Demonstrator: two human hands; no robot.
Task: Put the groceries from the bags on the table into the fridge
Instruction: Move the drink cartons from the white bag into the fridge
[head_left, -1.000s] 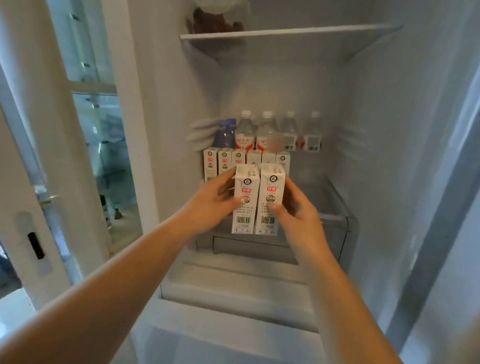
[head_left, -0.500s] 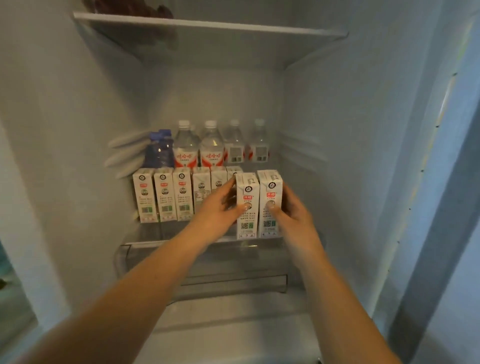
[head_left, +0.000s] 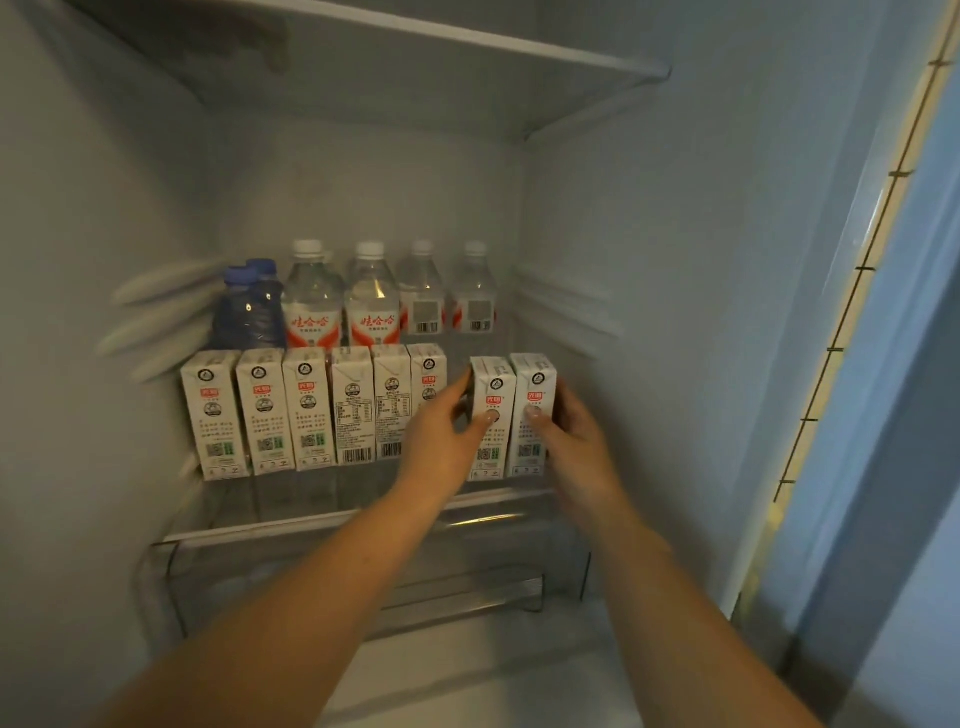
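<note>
Fingers of left hand (head_left: 439, 441) and right hand (head_left: 574, 441) clamped on two milk cartons (head_left: 511, 415), upright, long axis vertical, labels facing out, on fridge shelf (head_left: 311, 525). Six more cartons (head_left: 306, 410) lined up left; water bottles (head_left: 371, 296) behind.

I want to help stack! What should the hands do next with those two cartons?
Probably slide the two cartons left to close the gap beside the row, then let go: both hands grip them and they seem to rest on the shelf.
</note>
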